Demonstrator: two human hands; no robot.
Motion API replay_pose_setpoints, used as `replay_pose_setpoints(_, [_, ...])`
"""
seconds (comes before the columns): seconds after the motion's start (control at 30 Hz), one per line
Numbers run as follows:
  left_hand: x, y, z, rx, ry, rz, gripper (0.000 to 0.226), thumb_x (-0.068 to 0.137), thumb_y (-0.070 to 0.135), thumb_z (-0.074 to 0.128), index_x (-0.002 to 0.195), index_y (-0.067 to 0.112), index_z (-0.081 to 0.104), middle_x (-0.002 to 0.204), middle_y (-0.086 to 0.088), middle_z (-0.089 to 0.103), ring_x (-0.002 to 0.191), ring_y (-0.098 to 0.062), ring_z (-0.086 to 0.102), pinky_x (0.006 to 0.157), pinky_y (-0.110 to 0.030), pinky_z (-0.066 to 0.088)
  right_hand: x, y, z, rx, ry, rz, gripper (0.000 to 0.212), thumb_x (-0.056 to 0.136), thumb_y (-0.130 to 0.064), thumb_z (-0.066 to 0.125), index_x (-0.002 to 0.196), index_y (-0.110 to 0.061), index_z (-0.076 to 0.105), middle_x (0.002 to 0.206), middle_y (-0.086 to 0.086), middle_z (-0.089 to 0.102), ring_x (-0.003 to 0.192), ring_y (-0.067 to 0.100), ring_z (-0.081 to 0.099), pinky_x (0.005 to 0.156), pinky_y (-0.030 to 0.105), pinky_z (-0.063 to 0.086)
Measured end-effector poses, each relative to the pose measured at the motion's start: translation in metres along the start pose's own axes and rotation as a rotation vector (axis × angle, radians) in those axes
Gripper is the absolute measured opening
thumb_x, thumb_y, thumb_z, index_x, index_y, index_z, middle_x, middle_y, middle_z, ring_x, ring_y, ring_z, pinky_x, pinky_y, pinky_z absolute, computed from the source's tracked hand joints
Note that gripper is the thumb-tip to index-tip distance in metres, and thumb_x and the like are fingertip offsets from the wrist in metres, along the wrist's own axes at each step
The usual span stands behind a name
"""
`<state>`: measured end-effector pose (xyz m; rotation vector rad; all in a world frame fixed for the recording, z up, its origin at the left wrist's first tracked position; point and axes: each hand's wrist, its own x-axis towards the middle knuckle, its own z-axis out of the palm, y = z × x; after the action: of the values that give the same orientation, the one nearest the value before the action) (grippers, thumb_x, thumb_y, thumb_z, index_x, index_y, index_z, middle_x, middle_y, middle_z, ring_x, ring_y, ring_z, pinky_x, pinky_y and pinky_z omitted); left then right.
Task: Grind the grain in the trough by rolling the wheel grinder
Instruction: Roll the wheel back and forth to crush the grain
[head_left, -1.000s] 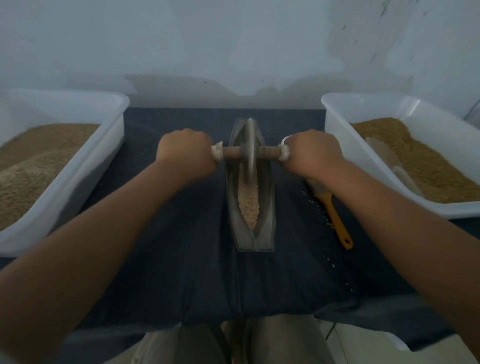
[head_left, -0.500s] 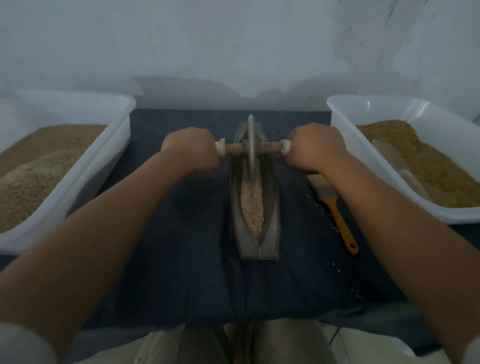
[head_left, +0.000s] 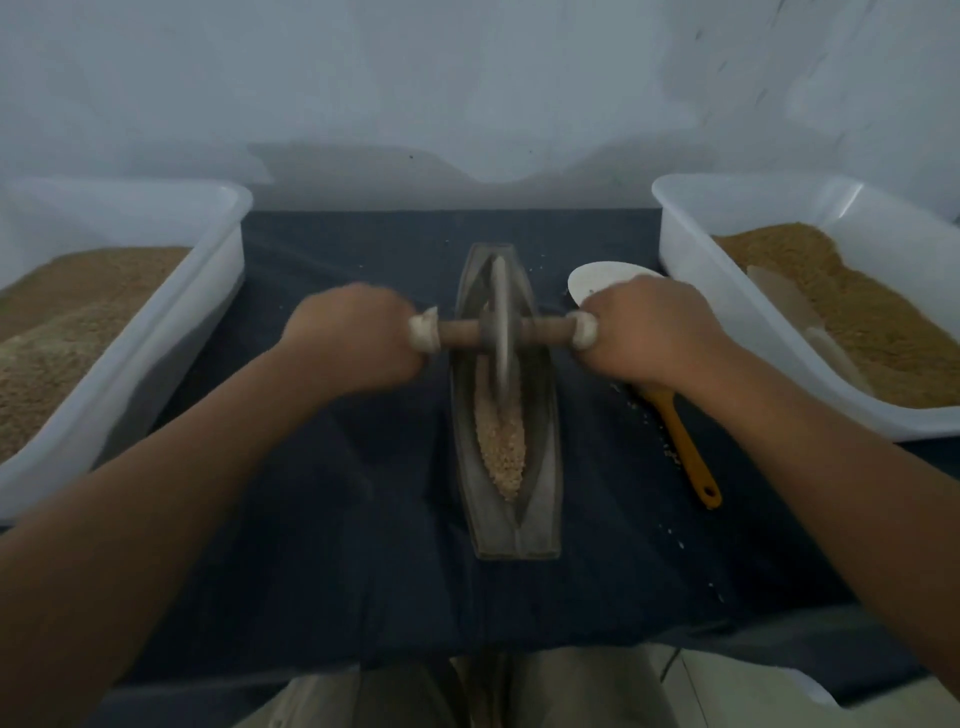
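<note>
Cloth: a dark blue cloth (head_left: 311, 519) lies under everything, with loose crumbs on it to the right of the trough.
Grain: pale grain (head_left: 501, 447) is heaped in the groove on the near side of the grip and runs up to the wheel.
Trough: the grey, boat-shaped trough (head_left: 543, 467) lies lengthwise between the hands, its far tip beyond them.
Brush: a yellow-handled brush (head_left: 685, 447) is just near and right of the right hand, its head hidden under that hand.
Left hand: the left hand (head_left: 358, 338) is a fist round the axle's left end, and it is blurred.
Right hand: the right hand (head_left: 644, 332) is a fist round the axle's right end.
Wheel grinder: the wheel grinder (head_left: 501, 327) stands upright in the groove, midway between the fists, with its disc blurred.
Dish: a white dish (head_left: 597, 278) sits just beyond the right hand, partly covered by it.
Tubs: the left tub (head_left: 156, 332) is outside the left hand and the right tub (head_left: 685, 239) outside the right, both holding brown grain. A pale scoop (head_left: 795, 306) lies in the right one.
</note>
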<state>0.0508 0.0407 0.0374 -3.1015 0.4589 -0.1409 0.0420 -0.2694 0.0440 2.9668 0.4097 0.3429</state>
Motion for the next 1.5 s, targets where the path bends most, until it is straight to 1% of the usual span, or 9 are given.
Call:
replay_pose_setpoints(0.13, [0.044, 0.003, -0.003, 0.036, 0.075, -0.095, 0.037, 0.084, 0.056, 0.054, 0.071, 0.021, 0.058, 0.077, 0.001, 0.062, 0.068, -0.025, 0.059, 0.065, -0.034, 0.048, 0.044, 0.0, 0.006, -0.023, 0.073, 0.067, 0.04, 0.088, -0.053, 0.058, 0.059, -0.026, 0.054, 0.058, -0.006, 0.054, 0.052, 0.017, 0.052, 0.052, 0.028, 0.038])
replay_pose_setpoints(0.3, [-0.007, 0.003, -0.007, -0.064, -0.162, 0.052, 0.026, 0.078, 0.049, 0.061, 0.071, 0.024, 0.058, 0.072, 0.009, 0.059, 0.072, -0.021, 0.064, 0.065, -0.033, 0.054, -0.002, -0.001, -0.005, 0.058, -0.03, 0.018, 0.038, 0.081, -0.059, 0.046, 0.063, -0.027, 0.057, 0.057, -0.007, 0.057, 0.053, 0.01, 0.056, 0.051, 0.03, 0.045])
replay_pose_setpoints(0.47, [-0.047, 0.004, -0.01, 0.038, 0.024, 0.199, 0.025, 0.067, 0.054, 0.05, 0.061, 0.03, 0.051, 0.057, 0.011, 0.052, 0.051, -0.007, 0.048, 0.048, -0.022, 0.028, -0.05, 0.001, -0.017, 0.353, -0.445, 0.001, 0.031, 0.07, -0.059, 0.057, 0.064, -0.029, 0.062, 0.068, -0.023, 0.066, 0.06, 0.0, 0.064, 0.05, 0.027, 0.042])
replay_pose_setpoints(0.57, [-0.013, 0.01, -0.01, 0.138, 0.137, 0.133, 0.03, 0.075, 0.055, 0.048, 0.06, 0.028, 0.049, 0.061, 0.009, 0.052, 0.056, -0.021, 0.052, 0.052, -0.026, 0.033, -0.03, -0.001, -0.003, 0.245, -0.263, 0.072, 0.031, 0.079, -0.051, 0.06, 0.062, -0.025, 0.06, 0.058, -0.004, 0.062, 0.054, 0.009, 0.059, 0.051, 0.03, 0.043])
replay_pose_setpoints(0.7, [0.033, 0.003, -0.003, 0.091, 0.155, -0.025, 0.037, 0.081, 0.054, 0.053, 0.061, 0.023, 0.057, 0.061, 0.005, 0.057, 0.057, -0.021, 0.056, 0.055, -0.029, 0.042, 0.022, -0.006, 0.003, 0.028, 0.02, 0.117, 0.036, 0.084, -0.054, 0.045, 0.064, -0.026, 0.058, 0.062, -0.006, 0.059, 0.057, 0.017, 0.057, 0.053, 0.031, 0.044])
replay_pose_setpoints(0.93, [-0.003, -0.001, 0.001, 0.0, 0.022, 0.06, 0.032, 0.075, 0.055, 0.048, 0.065, 0.027, 0.057, 0.066, 0.01, 0.057, 0.061, -0.015, 0.055, 0.056, -0.03, 0.042, -0.006, -0.005, -0.007, 0.082, -0.104, 0.035, 0.032, 0.082, -0.053, 0.054, 0.064, -0.026, 0.058, 0.061, -0.007, 0.059, 0.057, 0.012, 0.059, 0.051, 0.029, 0.043])
replay_pose_setpoints(1.1, [-0.049, -0.005, 0.004, -0.077, -0.015, 0.172, 0.036, 0.065, 0.063, 0.035, 0.064, 0.033, 0.055, 0.055, 0.013, 0.053, 0.052, -0.005, 0.049, 0.048, -0.025, 0.035, -0.051, -0.005, -0.012, 0.2, -0.172, -0.026, 0.041, 0.068, -0.066, 0.039, 0.057, -0.03, 0.055, 0.049, -0.009, 0.056, 0.045, 0.004, 0.053, 0.044, 0.025, 0.034])
replay_pose_setpoints(1.33, [0.029, -0.003, 0.009, -0.039, 0.063, -0.087, 0.035, 0.082, 0.055, 0.05, 0.068, 0.023, 0.059, 0.073, 0.005, 0.063, 0.065, -0.021, 0.06, 0.061, -0.033, 0.05, 0.042, -0.005, -0.01, -0.024, -0.014, 0.05, 0.038, 0.078, -0.059, 0.051, 0.059, -0.028, 0.06, 0.057, -0.006, 0.058, 0.052, 0.016, 0.057, 0.049, 0.027, 0.038])
replay_pose_setpoints(1.5, [0.023, 0.003, 0.002, -0.036, 0.011, -0.074, 0.031, 0.084, 0.051, 0.053, 0.072, 0.023, 0.06, 0.077, 0.003, 0.064, 0.07, -0.024, 0.062, 0.064, -0.034, 0.052, 0.034, -0.01, -0.016, -0.01, -0.053, 0.065, 0.036, 0.084, -0.055, 0.059, 0.063, -0.026, 0.06, 0.062, -0.006, 0.06, 0.056, 0.016, 0.057, 0.051, 0.028, 0.038])
